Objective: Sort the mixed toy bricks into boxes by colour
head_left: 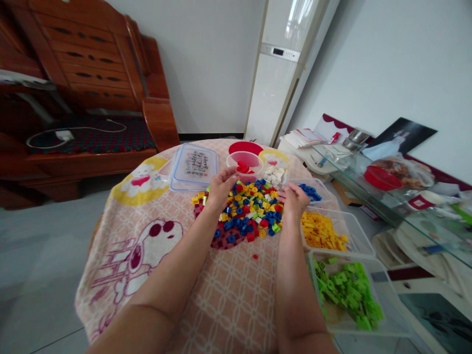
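A mixed heap of small toy building bricks (254, 206) in blue, yellow, red, green and white lies on the table. Over the heap's upper left edge, beside a round clear tub (245, 156) with red bricks (244, 168), is my left hand (222, 186). Its fingertips are pinched together; what they hold, if anything, is too small to make out. My right hand (295, 198) hovers at the heap's right edge, next to a clear box with blue bricks (310, 192). Its fingers point left, slightly apart, and nothing shows in them.
On the right stand clear boxes of yellow bricks (322, 232) and green bricks (348, 290). White bricks (275, 175) lie behind the heap. A blue-rimmed lidded box (194, 166) and a red lid (245, 147) are at the back. A cluttered glass shelf (383, 204) flanks the table.
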`<state>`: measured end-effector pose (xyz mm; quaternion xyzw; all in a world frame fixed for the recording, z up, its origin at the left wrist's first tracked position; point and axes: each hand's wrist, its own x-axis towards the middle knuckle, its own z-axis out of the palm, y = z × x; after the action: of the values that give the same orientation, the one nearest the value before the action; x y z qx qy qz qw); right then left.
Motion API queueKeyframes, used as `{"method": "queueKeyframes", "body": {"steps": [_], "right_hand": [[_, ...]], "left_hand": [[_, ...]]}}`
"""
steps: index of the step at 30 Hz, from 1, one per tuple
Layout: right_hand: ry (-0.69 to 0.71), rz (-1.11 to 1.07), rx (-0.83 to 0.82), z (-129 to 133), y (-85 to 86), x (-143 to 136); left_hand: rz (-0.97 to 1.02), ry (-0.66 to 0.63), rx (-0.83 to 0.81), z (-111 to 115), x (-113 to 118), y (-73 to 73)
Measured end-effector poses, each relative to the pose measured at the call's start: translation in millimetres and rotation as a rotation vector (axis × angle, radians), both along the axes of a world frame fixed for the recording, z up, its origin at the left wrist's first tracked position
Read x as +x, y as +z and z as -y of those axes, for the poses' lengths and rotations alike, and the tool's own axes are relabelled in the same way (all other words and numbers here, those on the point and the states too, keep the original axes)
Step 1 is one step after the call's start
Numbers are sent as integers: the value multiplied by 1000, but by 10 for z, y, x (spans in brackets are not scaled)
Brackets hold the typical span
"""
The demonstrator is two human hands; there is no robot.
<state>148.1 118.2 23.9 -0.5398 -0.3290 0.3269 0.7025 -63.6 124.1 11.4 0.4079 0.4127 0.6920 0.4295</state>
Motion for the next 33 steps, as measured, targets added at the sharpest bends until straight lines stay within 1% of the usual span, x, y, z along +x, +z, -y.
{"method": "queueKeyframes", "body": {"steps": [2, 5, 7, 9, 12, 18, 21, 24, 26, 28, 30, 31, 33], "right_hand": [[-6, 6, -5, 2, 4, 3], [-4, 20, -4, 4, 1, 15], [0, 28, -1, 5, -2, 22], [2, 35, -1, 7, -4, 24], [8, 42, -4, 16, -2, 17], [18, 35, 6, 26, 10, 10], [20, 29, 0, 17, 8, 12], [25, 32, -5, 9, -2, 14], [23, 31, -5, 6, -8, 14], [23, 30, -3, 5, -12, 13], [24, 29, -3, 4, -10, 11], [24, 28, -4, 4, -6, 10], [26, 25, -6, 5, 6, 5]], "left_hand": [[-117, 40, 7, 17, -25, 21], [-431, 84, 9, 57, -108, 81], [-655, 71, 12, 82, -165, 123], [-811, 39, 19, 96, -202, 151], [-918, 9, 29, 95, -209, 157], [-932, 8, 8, 91, -171, 145], [-905, 5, 17, 109, -157, 157], [-780, 58, 22, 112, -134, 145], [-591, 80, -21, 92, -108, 113], [-337, 57, -79, 57, -75, 73], [-107, 21, -96, 15, -39, 42], [-25, 8, -86, -4, -20, 35], [73, -12, -52, -32, 13, 34]]}}
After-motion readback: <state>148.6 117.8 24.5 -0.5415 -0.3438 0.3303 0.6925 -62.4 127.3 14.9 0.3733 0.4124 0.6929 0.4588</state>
